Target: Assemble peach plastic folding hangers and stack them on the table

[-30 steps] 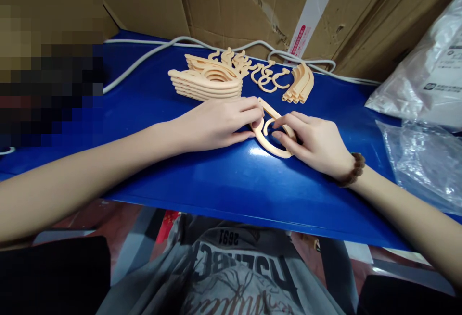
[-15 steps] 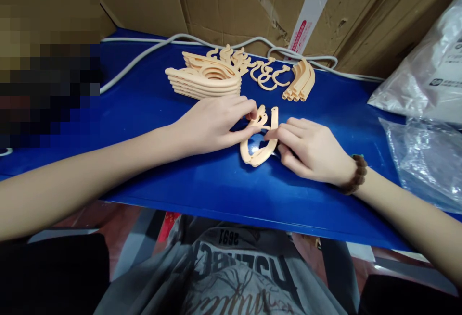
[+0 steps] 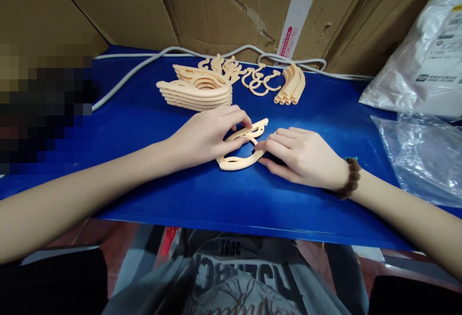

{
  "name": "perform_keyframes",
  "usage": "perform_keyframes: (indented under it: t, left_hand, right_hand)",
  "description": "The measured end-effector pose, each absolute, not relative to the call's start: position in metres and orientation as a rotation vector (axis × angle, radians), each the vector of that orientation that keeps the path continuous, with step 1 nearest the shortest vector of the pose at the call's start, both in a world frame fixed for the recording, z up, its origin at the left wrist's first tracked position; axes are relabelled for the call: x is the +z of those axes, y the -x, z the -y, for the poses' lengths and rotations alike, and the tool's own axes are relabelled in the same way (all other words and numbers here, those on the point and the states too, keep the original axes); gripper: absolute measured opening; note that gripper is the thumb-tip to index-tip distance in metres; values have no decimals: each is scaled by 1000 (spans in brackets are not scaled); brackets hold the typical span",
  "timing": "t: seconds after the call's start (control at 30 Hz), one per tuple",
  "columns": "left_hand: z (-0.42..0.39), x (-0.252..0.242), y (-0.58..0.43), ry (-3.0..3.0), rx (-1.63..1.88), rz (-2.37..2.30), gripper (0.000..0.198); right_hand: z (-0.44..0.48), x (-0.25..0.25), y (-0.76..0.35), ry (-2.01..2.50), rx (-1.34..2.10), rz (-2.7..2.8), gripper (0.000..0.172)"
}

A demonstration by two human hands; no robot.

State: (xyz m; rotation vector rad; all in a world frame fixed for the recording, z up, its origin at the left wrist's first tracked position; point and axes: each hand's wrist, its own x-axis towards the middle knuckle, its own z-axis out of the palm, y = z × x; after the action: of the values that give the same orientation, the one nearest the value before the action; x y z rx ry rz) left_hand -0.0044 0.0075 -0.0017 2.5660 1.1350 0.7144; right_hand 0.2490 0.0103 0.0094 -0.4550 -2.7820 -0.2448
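In the head view, a cream curved frame [image 3: 240,163] lies low over the blue tabletop [image 3: 216,199], near the middle, between the person's two hands. The left hand [image 3: 220,130] pinches its far left part: the fingers bend over the upper bar and the thumb reaches across the inside of the curve. The right hand [image 3: 301,154] has its thumb and forefinger closed on the right end of the near bar — the other fingers are curled, and what lies under them cannot be seen. One straight tip of the frame points up and to the right, in the gap between the hands. A brown bracelet [image 3: 350,178] circles the right wrist.

Beyond the left hand, similar cream pieces are piled in a neat stack [image 3: 197,94], with small hooks [image 3: 218,65] bunched just behind it. Right of these lie several loose round hooks [image 3: 258,91], some overlapping, then a bundle of curved bars [image 3: 294,86] set side by side.

A pale cable [image 3: 171,49] snakes along the far edge, before cardboard [image 3: 209,7] crossed by printed white tape [image 3: 299,12]. On the far right sits a plastic bag [image 3: 426,60] — clear film [image 3: 433,156] spreads on its near side.
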Motion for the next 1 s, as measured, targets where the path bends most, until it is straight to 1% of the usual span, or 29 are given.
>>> perform_keyframes:
  t: [0.13, 0.4, 0.7, 1.0]
  left_hand:
    - [-9, -1, 5, -2582, 708, -1120, 20]
    - [-9, -1, 7, -2629, 689, -1101, 19]
    - [-8, 2, 7, -2657, 633, -1156, 22]
    - [-4, 2, 5, -2721, 650, -1194, 19]
  right_hand:
    - [-10, 9, -250, 508, -242, 2745, 28]
    - [-11, 10, -252, 646, -201, 2721, 35]
    - [-13, 10, -252, 674, -148, 2742, 34]
    - [-12, 11, -252, 688, -156, 2752, 33]
